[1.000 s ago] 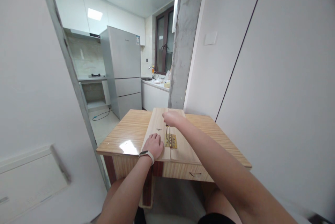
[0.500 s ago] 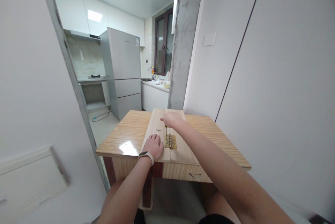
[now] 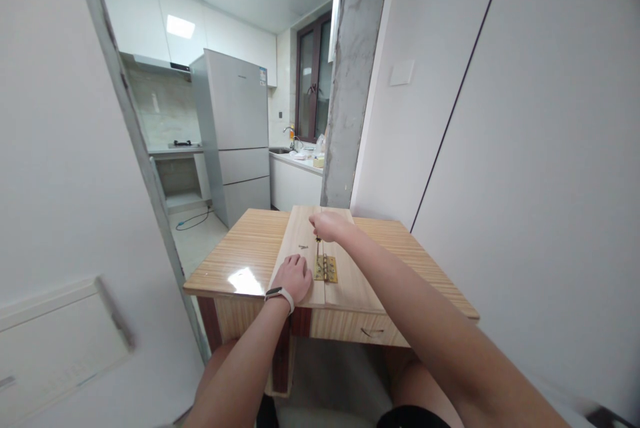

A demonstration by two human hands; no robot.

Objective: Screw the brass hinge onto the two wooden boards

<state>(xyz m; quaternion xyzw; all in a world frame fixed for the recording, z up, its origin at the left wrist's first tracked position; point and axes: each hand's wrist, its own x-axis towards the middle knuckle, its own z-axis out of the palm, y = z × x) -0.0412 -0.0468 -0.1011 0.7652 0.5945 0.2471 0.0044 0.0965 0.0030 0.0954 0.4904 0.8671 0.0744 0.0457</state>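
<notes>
A brass hinge (image 3: 326, 269) lies unfolded across the seam of two pale wooden boards (image 3: 345, 295). Above it my right hand (image 3: 327, 226) is closed around the handle of a screwdriver (image 3: 318, 247), which stands upright with its tip down at the hinge's left leaf. Most of the handle is hidden in my fist. My left hand (image 3: 294, 277), with a fitness band at the wrist, rests flat on the left board just left of the hinge, fingers stretched out. A few small screws (image 3: 303, 247) lie loose on that board, beyond my left fingertips.
The boards lie on a wood-grain table (image 3: 235, 248) with a drawer below its front edge. Past the doorway stand a grey refrigerator (image 3: 240, 108) and a sink counter (image 3: 295, 175). White walls flank both sides, and a grey pillar (image 3: 350, 81) rises behind the table.
My right fist has turned slightly around the screwdriver, and its extended finger has curled in. My left hand stays in place on the board. The view has shifted a little.
</notes>
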